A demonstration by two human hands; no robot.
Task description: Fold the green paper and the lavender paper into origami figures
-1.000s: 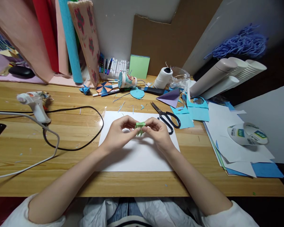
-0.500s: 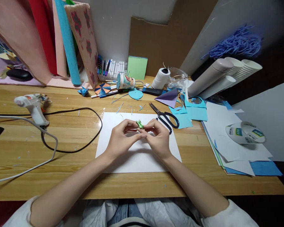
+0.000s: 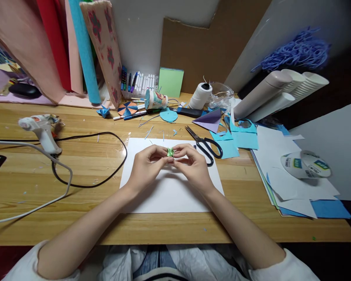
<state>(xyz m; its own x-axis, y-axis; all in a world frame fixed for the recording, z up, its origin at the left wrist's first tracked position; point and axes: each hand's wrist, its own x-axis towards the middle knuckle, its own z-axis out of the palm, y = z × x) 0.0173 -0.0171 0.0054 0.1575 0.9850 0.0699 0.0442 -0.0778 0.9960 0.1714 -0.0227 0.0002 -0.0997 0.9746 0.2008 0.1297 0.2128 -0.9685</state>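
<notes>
The folded green paper piece (image 3: 170, 152) is located above the rear half of the white sheet (image 3: 169, 201), centred in front of the person and held between both hands. The left hand (image 3: 147, 167) pinches the piece from its left side, thumb tip at the lower edge. The right hand (image 3: 193, 168) pinches it from the opposite side. Both palms face inward; the remaining fingers are curled.

Possible faults:
- Uneven pinch force may crush the small folds or skew the creases.
- If one pinch slackens, the folded layers may spring open, or the piece may drop onto the sheet.
- Opposed pulling by the two hands may tear the paper at a crease.
- The scissors (image 3: 204, 145) lie with their handle loops just beside the right hand; an outward swing of that hand could knock them.

Orientation: the visible face is turned up toward the head camera, and its pleat-like ridges appear to run roughly away from the person. The exposed part looks slightly longer in that direction than across. The fingertips cover both sides and the near end, so the full long axis and any pointed end cannot be confirmed.
</notes>
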